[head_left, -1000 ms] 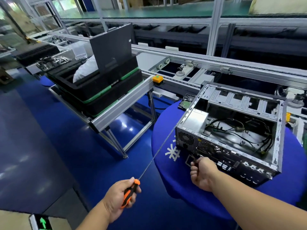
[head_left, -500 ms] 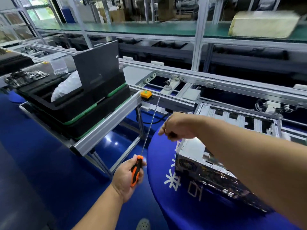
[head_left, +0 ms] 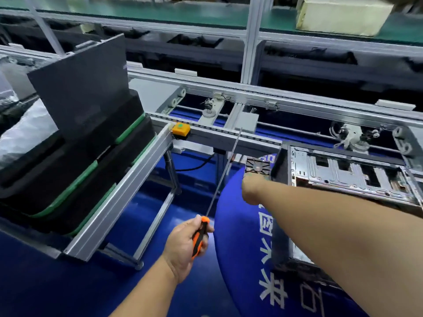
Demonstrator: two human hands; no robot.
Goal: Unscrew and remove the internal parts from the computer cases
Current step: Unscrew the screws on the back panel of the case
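The left hand (head_left: 183, 245) has its fingers (head_left: 207, 229) curled tight round the orange-and-black handle of one long screwdriver (head_left: 199, 236), whose thin steel shaft rises away from the hand, tilted slightly to the right, with its tip in front of the conveyor rail (head_left: 229, 136). The right hand (head_left: 251, 191) reaches forward over the round blue desk (head_left: 242, 259); it is blurred and seen from behind, so whether its fingers are closed on anything cannot be told. It sits right at a small black part with a finned, fan-like face (head_left: 257, 167), which lies at the far edge of the desk, just left of the case.

One computer case (head_left: 348, 175) lies on the desk to the right of both hands, bare silver metal with its side off, showing a perforated inner frame with rectangular cut-outs. The right forearm crosses in front of its near part.

To the left, well apart from the case, black foam trays with green edges (head_left: 75, 170) are stacked on an aluminium stand, and a dark flat panel (head_left: 80, 88) stands upright in them. One orange button box (head_left: 180, 130) sits on the rail corner.
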